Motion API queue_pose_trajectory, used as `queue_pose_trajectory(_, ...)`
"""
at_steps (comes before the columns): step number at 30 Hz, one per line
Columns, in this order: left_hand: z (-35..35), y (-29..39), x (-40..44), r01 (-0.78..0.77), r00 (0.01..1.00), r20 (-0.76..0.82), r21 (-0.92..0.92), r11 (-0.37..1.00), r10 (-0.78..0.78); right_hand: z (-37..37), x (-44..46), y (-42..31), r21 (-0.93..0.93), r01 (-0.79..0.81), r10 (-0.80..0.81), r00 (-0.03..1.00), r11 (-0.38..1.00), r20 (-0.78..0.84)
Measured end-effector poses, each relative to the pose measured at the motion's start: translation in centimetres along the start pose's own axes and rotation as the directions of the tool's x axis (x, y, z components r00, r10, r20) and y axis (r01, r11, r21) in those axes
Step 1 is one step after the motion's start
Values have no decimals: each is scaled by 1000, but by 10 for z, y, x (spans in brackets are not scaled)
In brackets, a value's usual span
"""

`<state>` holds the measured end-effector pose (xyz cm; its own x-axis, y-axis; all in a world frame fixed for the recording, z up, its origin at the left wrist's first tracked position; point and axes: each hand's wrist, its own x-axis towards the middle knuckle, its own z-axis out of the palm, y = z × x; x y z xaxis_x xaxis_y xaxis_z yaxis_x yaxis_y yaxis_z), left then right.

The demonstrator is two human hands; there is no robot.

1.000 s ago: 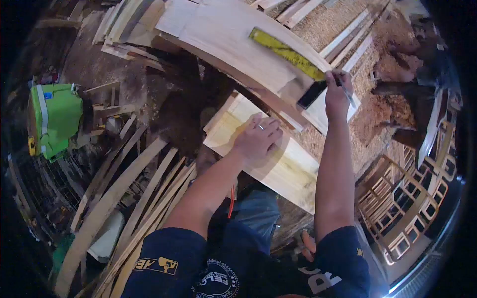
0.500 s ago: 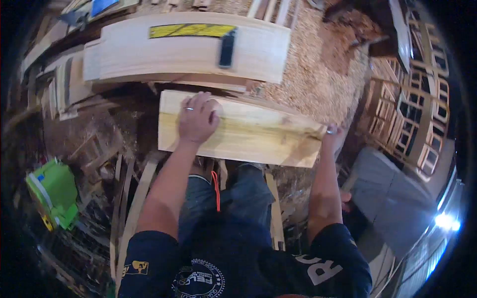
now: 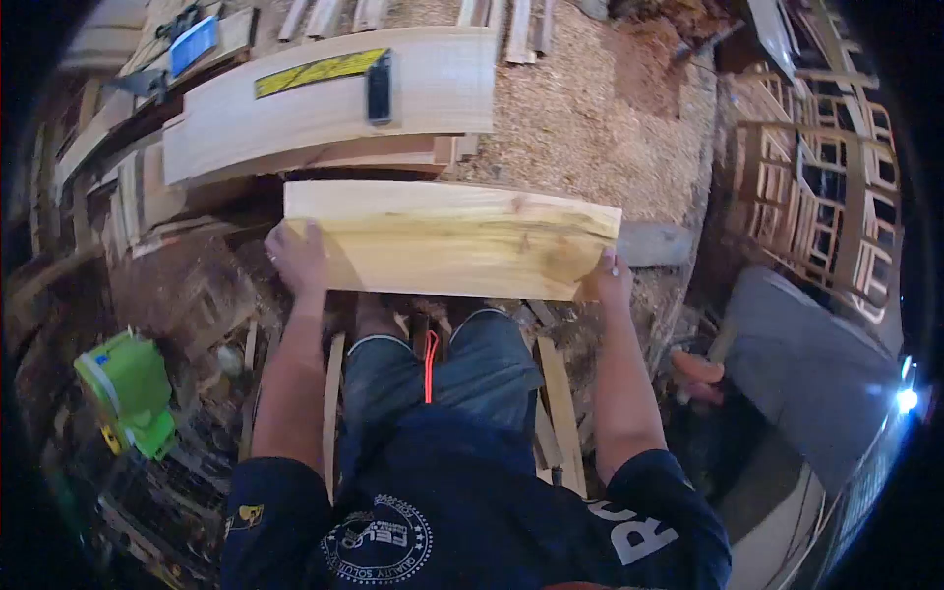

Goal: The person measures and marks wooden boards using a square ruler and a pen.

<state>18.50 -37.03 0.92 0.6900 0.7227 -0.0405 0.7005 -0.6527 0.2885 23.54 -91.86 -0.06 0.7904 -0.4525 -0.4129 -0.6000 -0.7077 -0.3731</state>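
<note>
A pale wooden board (image 3: 442,241) with a darker yellow-brown streak lies across the view in front of my legs, held at both ends. My left hand (image 3: 298,258) grips its left end, thumb on the upper face and the other fingers round the edge. At the right end my right hand (image 3: 612,277) is closed on the lower corner; its fingers are partly hidden behind the board. Just beyond lies a larger pale plank (image 3: 324,103) carrying a yellow-bladed try square (image 3: 324,74) with a dark stock.
Wood shavings (image 3: 580,118) cover the surface beyond the board. Slatted wooden frames (image 3: 816,197) stand at the right, above a grey sheet (image 3: 811,364). A green object (image 3: 128,383) sits at the lower left among wood scraps. Part of another person's hand (image 3: 698,369) shows at the right.
My left hand has moved from the board's upper face to its left end. The board has turned more level and come slightly left, with my right hand still at its right end.
</note>
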Motion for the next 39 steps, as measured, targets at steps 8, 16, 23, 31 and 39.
queue_pose_trajectory(8,-23,34,-77,200,972,97,147,969,-215,-15,65,94,-235,8,41,978,972,205)
queue_pose_trajectory(16,-43,1,-59,275,948,186,-75,958,-257,-171,-64,-26,316,-35,-133,860,948,493)
queue_pose_trajectory(23,-52,-107,12,252,891,431,-210,945,-141,-106,-209,-217,486,117,-327,868,866,374)
queue_pose_trajectory(31,-209,-155,64,720,604,756,-653,235,252,164,-416,-469,133,869,-795,363,477,486)
queue_pose_trajectory(39,-206,-291,116,838,387,882,-458,-296,-267,296,-510,-535,61,992,-613,18,108,790)
